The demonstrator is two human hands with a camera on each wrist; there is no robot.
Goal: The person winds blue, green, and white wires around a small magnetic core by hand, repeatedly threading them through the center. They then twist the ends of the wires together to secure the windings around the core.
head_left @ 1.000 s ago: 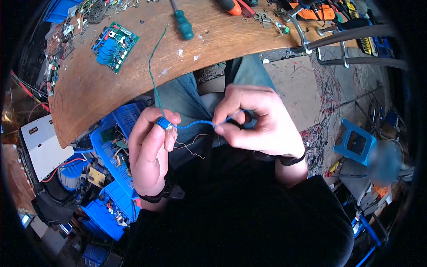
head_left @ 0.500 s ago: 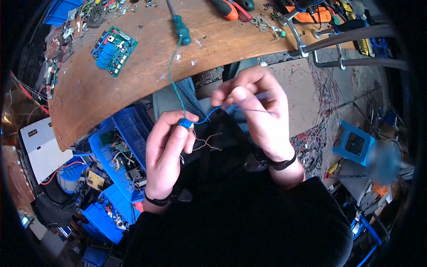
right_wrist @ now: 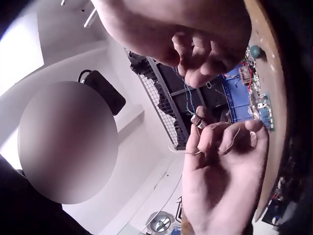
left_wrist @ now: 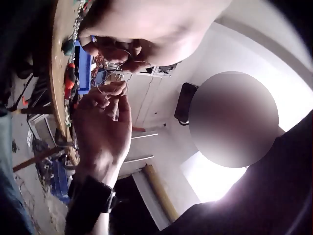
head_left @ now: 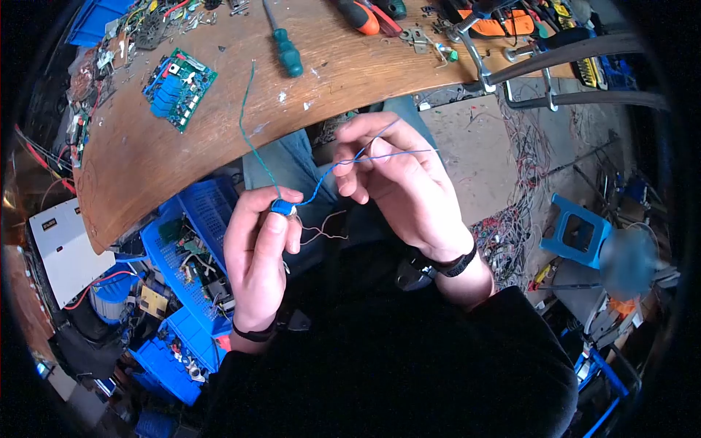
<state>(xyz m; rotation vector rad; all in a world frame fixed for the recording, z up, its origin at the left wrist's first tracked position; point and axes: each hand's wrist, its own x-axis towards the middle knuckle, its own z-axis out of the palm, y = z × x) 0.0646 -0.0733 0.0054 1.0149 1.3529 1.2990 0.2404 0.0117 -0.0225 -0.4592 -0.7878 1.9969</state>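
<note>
My left hand [head_left: 255, 263] pinches a small coil [head_left: 283, 207] wound in blue wire between thumb and fingers. From it a twisted blue wire [head_left: 318, 185] runs up to my right hand [head_left: 418, 191], whose thumb and fingers pinch it where the strands part into two loose ends. A thin twisted green wire [head_left: 246, 131] rises from the coil and overlaps the bench edge in the head view. Bare copper-coloured wires [head_left: 321, 233] dangle on the coil's near side. In the right wrist view, the coil [right_wrist: 198, 121] shows at the left hand's fingertips.
On the wooden bench [head_left: 182, 168] lie a green circuit board [head_left: 177, 90], a teal-handled screwdriver [head_left: 286, 55] and pliers [head_left: 359, 16]. Metal clamps [head_left: 478, 62] grip its right edge. Blue crates [head_left: 171, 252] of parts stand at left; a blue stool [head_left: 577, 230] stands at right.
My right hand has risen, turned palm inward and spread the blue wire's two ends apart. The left hand shifted right, then partly back, still holding the coil.
</note>
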